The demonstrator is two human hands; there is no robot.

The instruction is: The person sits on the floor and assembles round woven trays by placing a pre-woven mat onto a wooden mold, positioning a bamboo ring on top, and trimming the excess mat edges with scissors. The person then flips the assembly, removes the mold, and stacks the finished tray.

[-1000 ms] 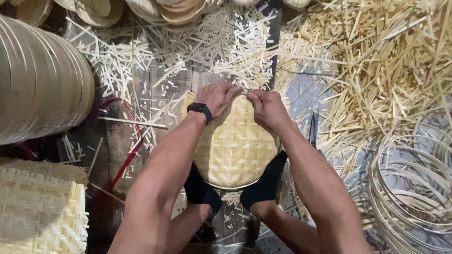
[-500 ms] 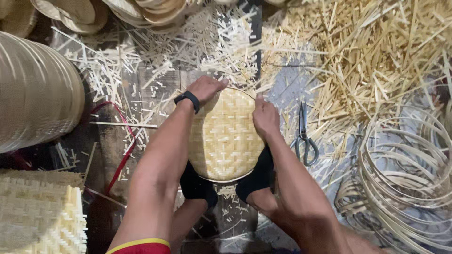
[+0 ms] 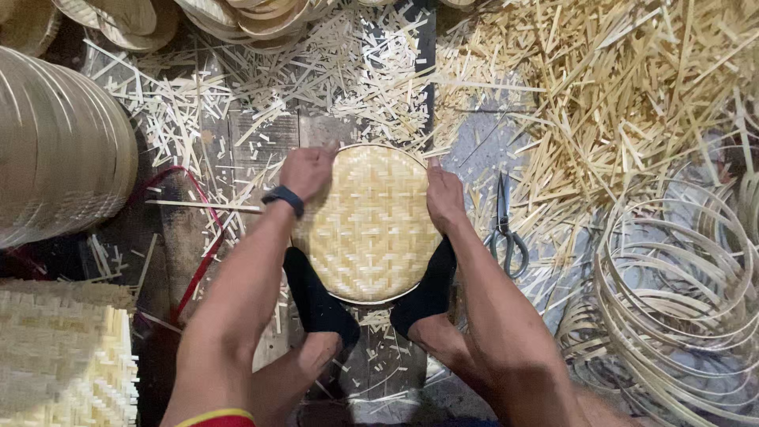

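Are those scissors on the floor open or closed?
Closed. The scissors lie flat on the floor, blades together in one thin point, handles side by side, right of the right hand.

L hand (image 3: 307,170): on upper-left rim of round woven tray (image 3: 368,223), palm down, fingers curled over edge, dark band at wrist. R hand (image 3: 444,198): on tray's right rim, fingers pointing away from body, thumb side pressed to edge. Both forearms extended fwd, bare, flanking tray, elbows near body. Feet in black socks pinch tray's near edge, L + R, knees bent outward.
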